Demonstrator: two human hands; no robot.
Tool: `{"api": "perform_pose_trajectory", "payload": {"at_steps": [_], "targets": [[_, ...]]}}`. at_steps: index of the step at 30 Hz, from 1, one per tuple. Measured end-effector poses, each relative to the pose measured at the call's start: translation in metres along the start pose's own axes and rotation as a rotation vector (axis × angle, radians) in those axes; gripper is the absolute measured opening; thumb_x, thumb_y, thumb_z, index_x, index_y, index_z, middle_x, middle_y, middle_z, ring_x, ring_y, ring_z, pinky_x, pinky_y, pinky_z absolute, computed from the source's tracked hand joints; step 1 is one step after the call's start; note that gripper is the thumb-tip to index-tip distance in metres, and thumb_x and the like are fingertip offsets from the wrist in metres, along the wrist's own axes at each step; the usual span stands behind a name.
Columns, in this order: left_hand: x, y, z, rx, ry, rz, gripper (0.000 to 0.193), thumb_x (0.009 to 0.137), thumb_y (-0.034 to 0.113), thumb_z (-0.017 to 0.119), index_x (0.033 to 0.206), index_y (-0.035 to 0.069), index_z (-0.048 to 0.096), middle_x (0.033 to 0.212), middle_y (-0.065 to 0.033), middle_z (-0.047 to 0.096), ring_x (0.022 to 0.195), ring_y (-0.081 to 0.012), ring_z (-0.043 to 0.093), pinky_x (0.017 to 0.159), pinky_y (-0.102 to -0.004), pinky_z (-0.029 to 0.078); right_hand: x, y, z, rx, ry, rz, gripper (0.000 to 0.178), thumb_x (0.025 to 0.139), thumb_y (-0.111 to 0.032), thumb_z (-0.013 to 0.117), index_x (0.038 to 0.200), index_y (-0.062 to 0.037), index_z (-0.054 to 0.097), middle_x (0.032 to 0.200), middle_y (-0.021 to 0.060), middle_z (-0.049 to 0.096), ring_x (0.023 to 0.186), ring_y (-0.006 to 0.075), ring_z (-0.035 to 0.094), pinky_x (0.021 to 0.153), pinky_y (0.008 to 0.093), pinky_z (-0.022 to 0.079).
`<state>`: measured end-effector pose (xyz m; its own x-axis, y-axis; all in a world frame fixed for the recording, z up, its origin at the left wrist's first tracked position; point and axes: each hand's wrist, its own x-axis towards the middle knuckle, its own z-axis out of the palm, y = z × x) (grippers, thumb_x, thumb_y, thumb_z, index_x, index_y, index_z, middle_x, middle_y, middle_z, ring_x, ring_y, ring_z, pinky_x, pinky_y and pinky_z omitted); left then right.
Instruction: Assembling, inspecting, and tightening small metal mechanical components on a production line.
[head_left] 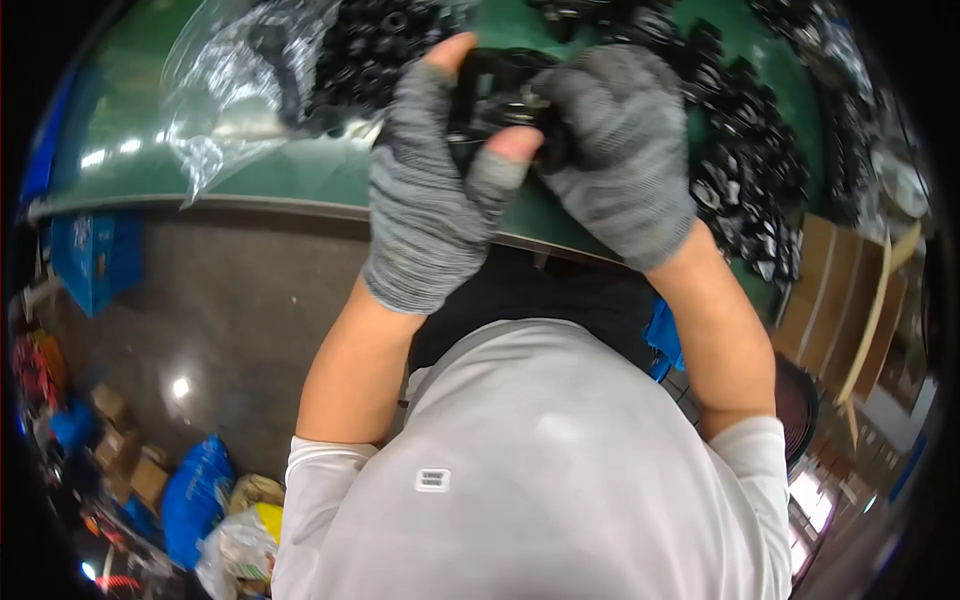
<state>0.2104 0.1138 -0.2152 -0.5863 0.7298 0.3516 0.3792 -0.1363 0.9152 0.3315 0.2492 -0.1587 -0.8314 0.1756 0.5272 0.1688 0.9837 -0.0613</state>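
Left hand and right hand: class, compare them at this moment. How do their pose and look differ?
Pose: the left hand reaches out with a finger extended, while the right hand is curled over.
Look: the left hand shows a bare thumb tip; the right hand's fingertips are hidden.
Shared: both wear grey gloves and are at the black part.

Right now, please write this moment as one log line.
left hand: holding black part; right hand: against same part; surface: green table; nearby: clear plastic bag, black parts pile

glossy grey floor (245,285), green table (125,105)
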Motion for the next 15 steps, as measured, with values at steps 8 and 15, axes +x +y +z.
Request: {"api": "perform_pose_trajectory", "payload": {"at_steps": [8,15], "targets": [[-0.010,-0.012,-0.009,-0.178,-0.046,-0.036,0.074,0.094,0.028,0.078,0.152,0.002,0.041,0.135,-0.0134,0.059,0.118,-0.0249,0.060,0.104,-0.0368,0.048,-0.037,0.009,-0.048,-0.080,0.089,0.182,0.023,0.081,-0.014,0.068,0.102,-0.0081,0.071,0.099,0.0133,0.070,0.096,0.0321,0.069,0.089,0.0441,0.055],[-0.035,-0.004,-0.022,0.414,-0.112,0.101,0.068,0.083,0.032,0.087,0.137,0.004,0.058,0.116,-0.0152,0.065,0.106,-0.0318,0.062,0.094,-0.0414,0.050,-0.273,0.111,-0.207,-0.612,-0.162,1.253,0.049,0.099,-0.035,0.064,0.130,0.0035,0.065,0.130,0.0258,0.067,0.125,0.0411,0.062,0.105,0.0454,0.050]]}}
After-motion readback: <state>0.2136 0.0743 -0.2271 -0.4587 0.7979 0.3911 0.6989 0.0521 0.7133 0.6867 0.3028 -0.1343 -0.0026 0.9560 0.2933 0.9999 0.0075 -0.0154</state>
